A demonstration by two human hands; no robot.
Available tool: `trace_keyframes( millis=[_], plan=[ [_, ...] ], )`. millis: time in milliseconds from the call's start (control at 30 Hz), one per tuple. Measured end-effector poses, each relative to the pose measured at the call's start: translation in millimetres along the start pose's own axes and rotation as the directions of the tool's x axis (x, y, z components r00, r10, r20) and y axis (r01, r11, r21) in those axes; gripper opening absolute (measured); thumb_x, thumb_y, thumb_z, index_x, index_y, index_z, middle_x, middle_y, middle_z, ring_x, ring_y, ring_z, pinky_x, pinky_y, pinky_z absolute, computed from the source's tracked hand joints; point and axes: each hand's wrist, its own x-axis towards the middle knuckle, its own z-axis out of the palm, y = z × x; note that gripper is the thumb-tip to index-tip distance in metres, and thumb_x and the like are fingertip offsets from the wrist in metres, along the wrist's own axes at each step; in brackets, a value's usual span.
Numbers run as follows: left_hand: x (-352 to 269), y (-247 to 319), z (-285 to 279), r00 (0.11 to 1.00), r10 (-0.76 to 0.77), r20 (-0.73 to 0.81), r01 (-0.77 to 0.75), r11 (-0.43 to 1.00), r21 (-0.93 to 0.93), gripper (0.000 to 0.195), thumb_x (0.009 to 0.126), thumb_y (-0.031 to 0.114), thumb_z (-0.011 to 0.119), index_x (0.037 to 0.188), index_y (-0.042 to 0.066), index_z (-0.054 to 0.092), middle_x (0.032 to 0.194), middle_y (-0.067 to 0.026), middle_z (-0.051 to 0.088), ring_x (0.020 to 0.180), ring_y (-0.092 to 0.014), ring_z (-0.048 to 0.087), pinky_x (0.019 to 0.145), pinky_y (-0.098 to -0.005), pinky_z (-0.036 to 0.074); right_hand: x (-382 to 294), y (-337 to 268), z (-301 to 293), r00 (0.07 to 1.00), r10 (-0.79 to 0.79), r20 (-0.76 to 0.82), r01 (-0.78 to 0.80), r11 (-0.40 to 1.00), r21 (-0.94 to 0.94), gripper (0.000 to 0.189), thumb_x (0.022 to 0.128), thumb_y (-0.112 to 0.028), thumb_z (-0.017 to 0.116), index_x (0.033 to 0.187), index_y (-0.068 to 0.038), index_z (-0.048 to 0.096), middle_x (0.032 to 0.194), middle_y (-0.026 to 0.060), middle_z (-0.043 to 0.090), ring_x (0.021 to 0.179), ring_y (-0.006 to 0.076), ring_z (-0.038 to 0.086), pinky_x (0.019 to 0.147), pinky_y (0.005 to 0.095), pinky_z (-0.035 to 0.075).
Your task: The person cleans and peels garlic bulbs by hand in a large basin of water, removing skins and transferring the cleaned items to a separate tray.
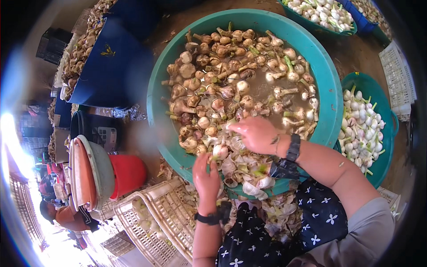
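A large green plastic tub [327, 100] of murky water lies before me, with many soil-stained garlic bulbs [186, 70] floating in it. My left hand [205, 178] is at the tub's near rim, its fingers at the short stem of a whitish garlic bulb [220, 152]. Over the near part of the water, my right hand [258, 136] is curled, fingertips pointing left. Something pale shows at those fingertips, but the palm hides what it is. Loose garlic skins [245, 162] pile up below the right hand, along the near rim.
Cleaned white garlic fills a green basin [388, 147] at right and another tub [308, 25] at far right. Left of me stand a cream plastic crate [160, 213], a red bucket [128, 173] and a big blue bin [100, 73] heaped with garlic. A person [71, 217] is in the left background.
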Motion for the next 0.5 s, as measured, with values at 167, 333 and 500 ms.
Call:
trace_keyframes(
  millis=[167, 333, 500],
  plan=[
    [21.6, -15.9, 3.1, 0.968, -0.126, 0.216, 0.05, 0.943, 0.328, 0.022, 0.079, 0.019, 0.061, 0.092, 0.002, 0.063, 0.081, -0.0207, 0.062, 0.069, -0.038, 0.059, 0.063, -0.0438, 0.047, 8.8, -24.4, 43.1, 0.838, 0.295, 0.459, -0.542, 0.544, 0.641, 0.028, 0.087, -0.023, 0.047, 0.103, -0.003, 0.057, 0.085, 0.0076, 0.058, 0.078, 0.0224, 0.057, 0.065, 0.0376, 0.047],
    [-2.3, 55.0, 1.0, 0.986, -0.033, -0.162, 0.03, 0.999, -0.024, 0.02, 0.082, 0.016, 0.059, 0.093, 0.001, 0.064, 0.073, -0.0193, 0.062, 0.064, -0.033, 0.06, 0.058, -0.0383, 0.047, -4.4, -37.2, 51.3, 0.696, 0.119, 0.708, -0.649, -0.317, 0.692, 0.038, 0.094, -0.037, 0.041, 0.093, -0.001, 0.052, 0.083, 0.0066, 0.057, 0.071, 0.0128, 0.054, 0.059, 0.0248, 0.045],
    [-22.9, 63.4, -17.9, 0.987, 0.105, -0.121, -0.127, 0.974, -0.186, 0.031, 0.085, 0.025, 0.058, 0.103, -0.001, 0.06, 0.067, -0.0084, 0.057, 0.053, -0.013, 0.051, 0.049, -0.0264, 0.043, 1.1, -31.7, 51.5, 0.822, 0.296, 0.487, -0.494, -0.058, 0.868, 0.031, 0.095, -0.032, 0.04, 0.089, -0.005, 0.053, 0.07, 0.0047, 0.057, 0.061, 0.0147, 0.053, 0.056, 0.0312, 0.043]
  ],
)
